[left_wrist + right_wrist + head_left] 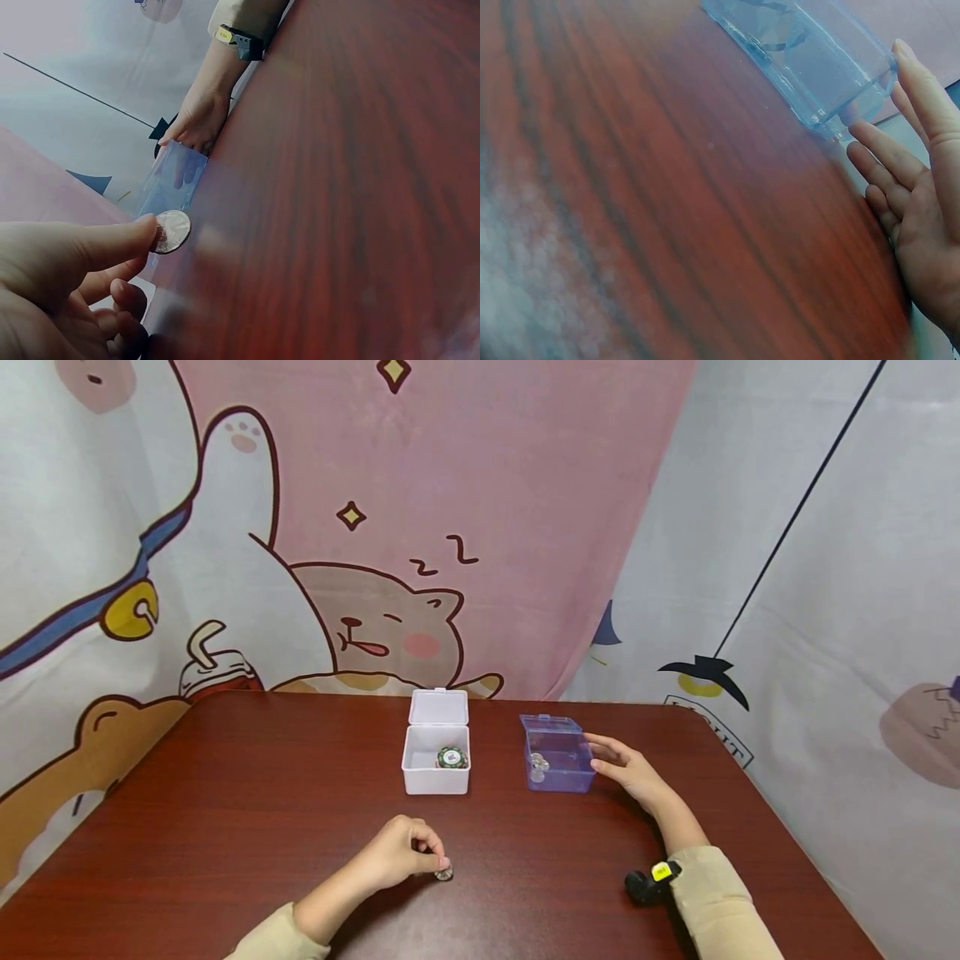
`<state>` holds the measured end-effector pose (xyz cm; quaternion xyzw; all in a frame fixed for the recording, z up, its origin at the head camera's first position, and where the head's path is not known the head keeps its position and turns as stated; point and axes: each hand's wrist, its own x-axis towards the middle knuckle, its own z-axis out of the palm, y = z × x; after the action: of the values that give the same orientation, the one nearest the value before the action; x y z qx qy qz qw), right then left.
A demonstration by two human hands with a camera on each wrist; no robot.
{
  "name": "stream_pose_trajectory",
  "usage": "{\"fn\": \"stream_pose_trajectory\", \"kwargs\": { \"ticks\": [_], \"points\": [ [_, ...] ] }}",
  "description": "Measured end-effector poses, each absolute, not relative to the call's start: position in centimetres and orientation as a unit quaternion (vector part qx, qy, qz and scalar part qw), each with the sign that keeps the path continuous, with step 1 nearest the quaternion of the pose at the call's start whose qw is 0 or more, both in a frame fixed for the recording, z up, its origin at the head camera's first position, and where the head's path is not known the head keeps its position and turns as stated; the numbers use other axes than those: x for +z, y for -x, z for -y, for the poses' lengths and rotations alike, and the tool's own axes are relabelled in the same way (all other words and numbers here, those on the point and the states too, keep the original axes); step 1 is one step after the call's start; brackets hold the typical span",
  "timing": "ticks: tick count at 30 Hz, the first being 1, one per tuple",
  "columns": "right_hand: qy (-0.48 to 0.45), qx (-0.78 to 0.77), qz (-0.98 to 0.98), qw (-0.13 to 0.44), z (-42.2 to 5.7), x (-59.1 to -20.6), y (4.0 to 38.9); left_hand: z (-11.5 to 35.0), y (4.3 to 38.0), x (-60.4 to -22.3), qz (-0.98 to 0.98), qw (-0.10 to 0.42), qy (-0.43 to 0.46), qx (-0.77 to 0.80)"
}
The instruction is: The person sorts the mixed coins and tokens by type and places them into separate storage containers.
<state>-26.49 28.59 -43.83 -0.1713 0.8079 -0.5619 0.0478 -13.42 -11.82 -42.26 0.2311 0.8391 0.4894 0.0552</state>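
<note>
Between thumb and forefinger my left hand pinches a silver coin, low over the front middle of the table. In the head view the coin's edge peeks out below the thumb tip. My right hand rests at the right side of a clear bluish-purple plastic box, its fingers fairly straight against the wall in the right wrist view. That box has its lid up, and several coins lie in its left part.
Left of the purple box stands a white box with its lid raised, holding green-and-white poker chips. Both are on a dark red-brown wooden table. A cartoon-printed cloth hangs behind the table. The right wrist carries a black camera.
</note>
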Motion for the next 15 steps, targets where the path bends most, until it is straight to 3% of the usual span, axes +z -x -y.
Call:
{"fn": "stream_pose_trajectory", "kwargs": {
  "ticks": [15],
  "points": [
    [0.166, -0.549, -0.818, 0.042, -28.6, -44.0, 26.5, 10.6, 13.6, -42.0, -0.785, 0.079, -0.156, 0.594]
  ]
}}
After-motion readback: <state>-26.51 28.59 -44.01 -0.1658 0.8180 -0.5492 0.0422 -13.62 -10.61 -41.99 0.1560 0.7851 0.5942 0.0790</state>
